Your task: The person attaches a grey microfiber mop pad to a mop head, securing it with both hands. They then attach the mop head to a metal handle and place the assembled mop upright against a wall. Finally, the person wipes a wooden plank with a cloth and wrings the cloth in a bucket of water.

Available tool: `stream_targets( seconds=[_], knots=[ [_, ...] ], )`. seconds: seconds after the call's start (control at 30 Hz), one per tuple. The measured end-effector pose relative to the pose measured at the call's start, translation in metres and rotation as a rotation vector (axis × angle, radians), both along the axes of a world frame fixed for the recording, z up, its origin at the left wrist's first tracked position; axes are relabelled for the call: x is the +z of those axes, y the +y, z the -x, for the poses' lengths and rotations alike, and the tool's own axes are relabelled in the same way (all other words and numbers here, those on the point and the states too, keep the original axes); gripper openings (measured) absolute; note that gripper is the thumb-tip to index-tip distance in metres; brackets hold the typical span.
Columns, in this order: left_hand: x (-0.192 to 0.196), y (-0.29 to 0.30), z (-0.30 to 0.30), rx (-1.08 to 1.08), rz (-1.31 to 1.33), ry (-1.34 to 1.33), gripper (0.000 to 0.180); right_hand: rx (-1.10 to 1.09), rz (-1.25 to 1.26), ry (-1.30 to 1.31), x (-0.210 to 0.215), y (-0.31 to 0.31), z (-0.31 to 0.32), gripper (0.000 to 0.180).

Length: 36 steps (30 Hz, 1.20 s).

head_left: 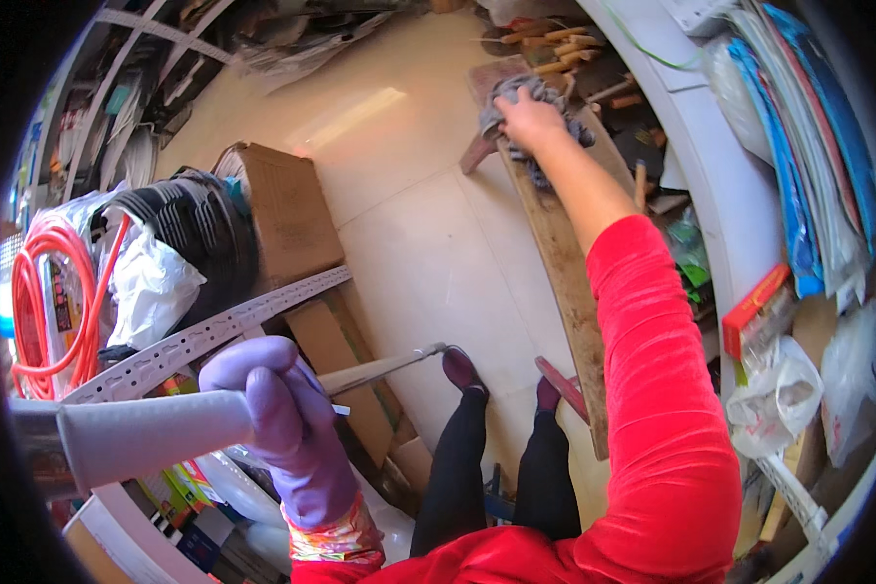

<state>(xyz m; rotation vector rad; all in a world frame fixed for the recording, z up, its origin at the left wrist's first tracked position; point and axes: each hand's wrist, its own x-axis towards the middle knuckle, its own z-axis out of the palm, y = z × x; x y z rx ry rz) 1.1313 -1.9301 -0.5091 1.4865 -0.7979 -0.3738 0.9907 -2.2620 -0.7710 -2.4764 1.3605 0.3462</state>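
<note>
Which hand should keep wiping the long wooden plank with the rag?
Probably the right hand: it already presses the grey rag on the plank. The gloved left hand is busy gripping a pale tube.

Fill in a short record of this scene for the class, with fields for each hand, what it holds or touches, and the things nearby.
left hand: in a purple glove, gripping a pale grey handle
right hand: bare, pressing a grey cloth on a long wooden plank
sleeve: red
floor: pale tiles
nearby left: cardboard box, orange hose coil, perforated metal strip
</note>
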Motion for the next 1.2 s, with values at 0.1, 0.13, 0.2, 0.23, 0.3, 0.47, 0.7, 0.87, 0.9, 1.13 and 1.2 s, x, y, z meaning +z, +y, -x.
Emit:
stream_targets(
  seconds=[0.1,0.13,0.2,0.23,0.3,0.47,0.7,0.87,0.9,1.13,1.2],
  knots=[
    [-0.001,0.009,-0.006,-0.013,0.009,0.025,0.023,0.004,-0.065,0.002,0.004,0.049,0.032,0.041],
    [-0.002,0.011,-0.007,-0.024,-0.003,0.029,0.023,-0.005,-0.072,0.019,0.001,0.064,0.042,0.041],
    [0.001,0.009,-0.003,-0.044,0.006,0.029,0.023,-0.016,-0.078,0.031,-0.002,0.095,0.063,0.039],
    [0.001,0.010,-0.003,-0.032,0.006,0.034,0.023,-0.014,-0.101,0.061,0.003,0.110,0.070,0.035],
    [0.001,0.015,-0.005,-0.008,0.004,0.041,0.022,-0.012,-0.083,0.024,0.012,0.142,0.089,0.033],
    [0.003,0.010,0.002,-0.048,-0.024,0.089,0.024,-0.046,-0.109,0.023,-0.010,0.239,0.158,0.041],
    [-0.004,0.010,-0.003,-0.066,-0.080,0.017,0.025,-0.150,-0.277,0.115,0.016,0.377,0.255,0.036],
    [-0.012,0.007,0.003,-0.133,-0.096,0.045,0.024,-0.202,-0.369,0.174,0.010,0.469,0.314,0.045],
    [-0.013,0.007,0.006,-0.164,-0.083,0.047,0.024,-0.214,-0.400,0.203,0.010,0.491,0.327,0.045],
    [-0.011,0.006,0.018,-0.266,-0.065,-0.111,0.029,-0.281,-0.565,0.286,0.014,0.601,0.399,0.048],
    [-0.017,0.009,-0.001,-0.253,-0.101,-0.040,0.027,-0.315,-0.581,0.241,0.013,0.620,0.413,0.044]
  ],
)
